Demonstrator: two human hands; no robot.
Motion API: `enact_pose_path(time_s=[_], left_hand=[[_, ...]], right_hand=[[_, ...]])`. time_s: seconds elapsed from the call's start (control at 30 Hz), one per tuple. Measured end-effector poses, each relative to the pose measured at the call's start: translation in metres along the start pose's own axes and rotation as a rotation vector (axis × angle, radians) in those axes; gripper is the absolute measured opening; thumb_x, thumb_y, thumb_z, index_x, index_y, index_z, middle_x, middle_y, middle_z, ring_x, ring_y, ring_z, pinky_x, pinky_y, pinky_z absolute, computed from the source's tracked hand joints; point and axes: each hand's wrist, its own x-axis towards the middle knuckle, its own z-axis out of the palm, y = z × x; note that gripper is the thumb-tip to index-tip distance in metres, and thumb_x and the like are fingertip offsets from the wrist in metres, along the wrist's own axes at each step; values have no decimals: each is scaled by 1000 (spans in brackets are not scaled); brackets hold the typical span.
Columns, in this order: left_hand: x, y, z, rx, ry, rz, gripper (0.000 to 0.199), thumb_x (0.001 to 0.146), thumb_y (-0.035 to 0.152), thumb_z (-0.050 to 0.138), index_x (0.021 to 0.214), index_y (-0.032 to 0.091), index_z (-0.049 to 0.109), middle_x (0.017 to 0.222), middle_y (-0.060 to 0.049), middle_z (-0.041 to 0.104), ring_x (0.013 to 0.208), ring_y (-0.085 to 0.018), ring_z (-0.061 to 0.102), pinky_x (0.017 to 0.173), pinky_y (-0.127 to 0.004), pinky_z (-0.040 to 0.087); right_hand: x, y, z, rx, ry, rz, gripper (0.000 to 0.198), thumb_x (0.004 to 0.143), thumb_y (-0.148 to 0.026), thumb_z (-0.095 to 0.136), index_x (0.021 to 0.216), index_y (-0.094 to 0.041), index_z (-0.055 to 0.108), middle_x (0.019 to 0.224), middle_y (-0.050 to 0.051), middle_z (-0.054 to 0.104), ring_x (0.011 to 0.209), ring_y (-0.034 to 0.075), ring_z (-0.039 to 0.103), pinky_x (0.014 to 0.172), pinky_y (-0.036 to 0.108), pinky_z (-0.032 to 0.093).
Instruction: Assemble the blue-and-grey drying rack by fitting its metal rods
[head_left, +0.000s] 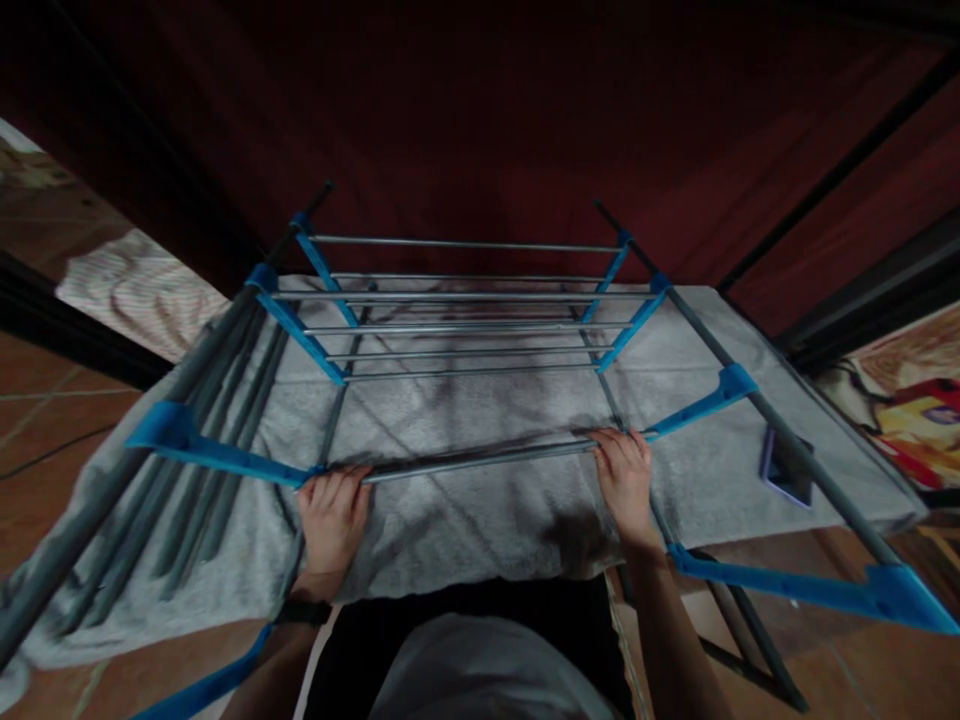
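Fingers of the left hand (335, 520) curl over one end of a gray bar (480, 462), and the right hand (624, 485) curls over the other end. Both hands are grasping the bar, which runs from side to side in front of the person's lap. A blue arm (247, 462) comes to the bar by the left hand, and another blue arm (701, 405) comes to it by the right hand. The hands cover the ends, so I can't tell if they are pushed in.

These blue arms sit on two long poles, a left pole (75, 548) and a right pole (780, 422). Farther back, more thin bars (465, 297) go across between blue pieces.

Under it all is a soft gray blanket (450, 410). Loose poles (229, 500) lie on its left side. A phone (787, 468) lies on its right side, near the right pole. Behind hangs a dark red cloth (465, 130). The left wrist has a dark band (302, 611).
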Motion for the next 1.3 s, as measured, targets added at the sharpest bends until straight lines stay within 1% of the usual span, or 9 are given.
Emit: enact_pose_path(time_s=[0.17, 0.4, 0.6, 0.77, 0.87, 0.93, 1.07, 1.17, 1.3], left_hand=[[-1, 0, -1, 6, -14, 4, 23, 96, 28, 49, 110, 20, 65, 96, -7, 73, 93, -25, 61, 95, -41, 34], [0, 0, -2, 15, -34, -18, 24, 96, 28, 48, 108, 20, 67, 94, -7, 73, 90, -24, 62, 94, -41, 34], [2, 2, -3, 17, -5, 13, 22, 97, 29, 48, 104, 19, 67, 92, -6, 73, 89, -24, 62, 92, -40, 35], [2, -1, 0, 17, 6, 13, 24, 96, 31, 49, 104, 19, 67, 90, -7, 73, 88, -24, 62, 91, -40, 35], [3, -3, 3, 16, 34, 23, 25, 95, 32, 49, 102, 19, 68, 89, -8, 72, 85, -25, 61, 88, -41, 35], [4, -5, 5, 31, 74, 25, 25, 94, 34, 49, 98, 19, 68, 83, -7, 71, 80, -25, 60, 86, -42, 37], [4, -9, 7, 33, 52, 42, 21, 93, 34, 50, 100, 23, 66, 81, -5, 70, 77, -25, 59, 86, -45, 39], [2, -12, 9, 35, 78, 60, 20, 92, 34, 49, 101, 24, 64, 80, -4, 69, 76, -25, 58, 85, -46, 40], [-1, -15, 11, 27, 64, 43, 23, 91, 35, 48, 105, 26, 63, 83, -3, 69, 80, -27, 59, 88, -50, 41]], right_hand=[[1, -2, -2, -7, 17, -8, 26, 100, -26, 44, 117, -22, 63, 112, 6, 70, 109, 21, 61, 113, 47, 31], [1, -2, -3, 7, 6, -16, 28, 99, -25, 43, 118, -22, 63, 112, 8, 70, 109, 22, 61, 112, 49, 32], [1, -1, -3, -6, 9, -8, 26, 100, -26, 44, 117, -22, 63, 112, 7, 70, 109, 22, 61, 113, 50, 31], [3, -3, -2, 24, -2, 9, 26, 100, -24, 44, 117, -22, 63, 113, 7, 70, 111, 22, 60, 113, 50, 31], [5, -5, -2, 42, -11, 28, 28, 99, -23, 43, 119, -23, 63, 114, 7, 70, 112, 22, 61, 113, 51, 31], [6, -6, -2, 48, -10, 43, 28, 100, -23, 43, 119, -24, 63, 114, 7, 70, 112, 22, 61, 114, 51, 31], [7, -7, -3, 56, -22, 57, 29, 100, -22, 42, 119, -25, 63, 114, 5, 70, 112, 21, 62, 116, 51, 30], [7, -6, -3, 59, -27, 68, 30, 100, -22, 41, 120, -26, 63, 115, 5, 70, 112, 21, 62, 116, 51, 30], [6, -6, -2, 62, -30, 73, 29, 100, -22, 42, 119, -25, 64, 116, 6, 70, 113, 21, 61, 116, 51, 30]])
